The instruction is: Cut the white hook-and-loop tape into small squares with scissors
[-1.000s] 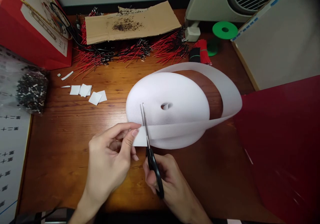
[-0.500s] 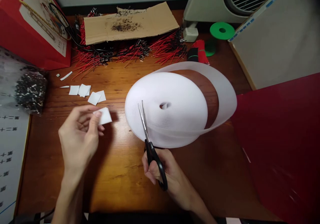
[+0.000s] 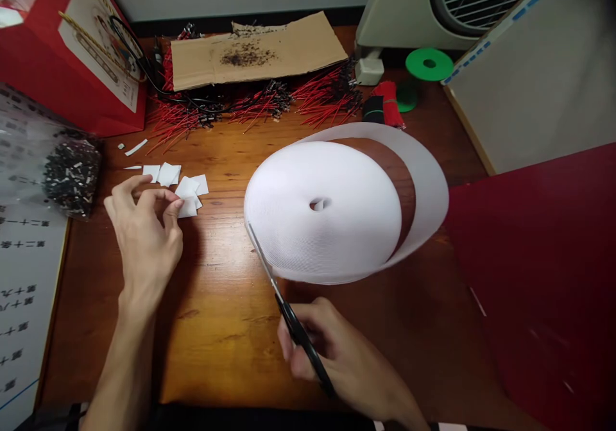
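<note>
My left hand (image 3: pixel 144 232) pinches a small white square of tape (image 3: pixel 187 208) between thumb and fingers, on top of a loose pile of similar squares (image 3: pixel 183 187) on the wooden desk (image 3: pixel 221 328). My right hand (image 3: pixel 332 354) grips black-handled scissors (image 3: pixel 293 322), their steel blades closed and tilted up-left. The blade tip touches or nearly touches the lower left edge of a large roll of white hook-and-loop tape (image 3: pixel 322 213). The roll lies flat, and a wide loose loop of tape (image 3: pixel 426 187) arcs out behind it to the right.
Bunches of red wires with black connectors (image 3: pixel 260 104) and a cardboard sheet with dark debris (image 3: pixel 260 52) lie at the back. A bag of small dark parts (image 3: pixel 72 177) sits left, near a red paper bag (image 3: pixel 86 65). A red board (image 3: pixel 534 290) covers the right.
My left hand has carried a cut square from the tape end over to the pile. The loose tape end no longer crosses the roll, and the closed scissors now tilt further left.
</note>
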{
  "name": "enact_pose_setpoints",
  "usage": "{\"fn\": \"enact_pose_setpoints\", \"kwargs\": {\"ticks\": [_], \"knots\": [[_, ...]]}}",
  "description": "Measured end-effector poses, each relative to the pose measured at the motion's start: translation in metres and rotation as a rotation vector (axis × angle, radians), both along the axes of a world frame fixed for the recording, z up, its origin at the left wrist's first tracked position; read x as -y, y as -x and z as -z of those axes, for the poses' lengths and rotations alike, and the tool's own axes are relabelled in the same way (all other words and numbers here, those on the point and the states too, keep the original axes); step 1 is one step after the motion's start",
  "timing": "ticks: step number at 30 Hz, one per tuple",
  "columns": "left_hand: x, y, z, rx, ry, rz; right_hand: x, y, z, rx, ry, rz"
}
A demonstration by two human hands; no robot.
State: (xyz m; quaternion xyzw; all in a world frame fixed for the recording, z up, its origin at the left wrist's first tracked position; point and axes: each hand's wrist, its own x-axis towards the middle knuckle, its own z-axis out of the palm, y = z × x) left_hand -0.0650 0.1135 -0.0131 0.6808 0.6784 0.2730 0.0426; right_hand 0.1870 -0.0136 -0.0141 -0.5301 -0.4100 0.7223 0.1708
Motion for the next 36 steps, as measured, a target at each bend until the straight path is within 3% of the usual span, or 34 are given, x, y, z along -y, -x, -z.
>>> {"fn": "enact_pose_setpoints", "kwargs": {"ticks": [4,5,7,12,17,25,29,34,36], "knots": [[0.027,-0.026,-0.014,0.051,-0.041,0.008,0.007,-0.014,-0.002,-0.095,-0.032,0.027],[0.036,-0.033,-0.017,0.085,-0.165,-0.019,0.009,-0.017,-0.002,-0.167,-0.035,0.063],[0.053,-0.047,-0.022,0.175,-0.169,0.100,0.010,-0.024,-0.001,-0.297,-0.038,0.120],[0.070,-0.065,-0.024,0.560,0.253,0.430,0.007,-0.035,0.004,-0.459,-0.033,0.186],[0.063,-0.075,-0.021,0.713,0.384,0.550,-0.001,-0.035,0.011,-0.580,0.046,0.171],[0.057,-0.088,-0.015,0.956,0.570,0.501,-0.002,-0.031,0.018,-0.669,0.085,0.181],[0.060,-0.089,-0.013,0.960,0.527,0.354,-0.004,-0.033,0.011,-0.671,0.040,0.135],[0.065,-0.083,-0.017,0.850,0.485,0.193,-0.006,-0.024,0.010,-0.422,-0.284,0.405],[0.065,-0.078,-0.019,0.751,0.493,0.146,-0.009,-0.016,0.011,-0.329,-0.333,0.514]]}}
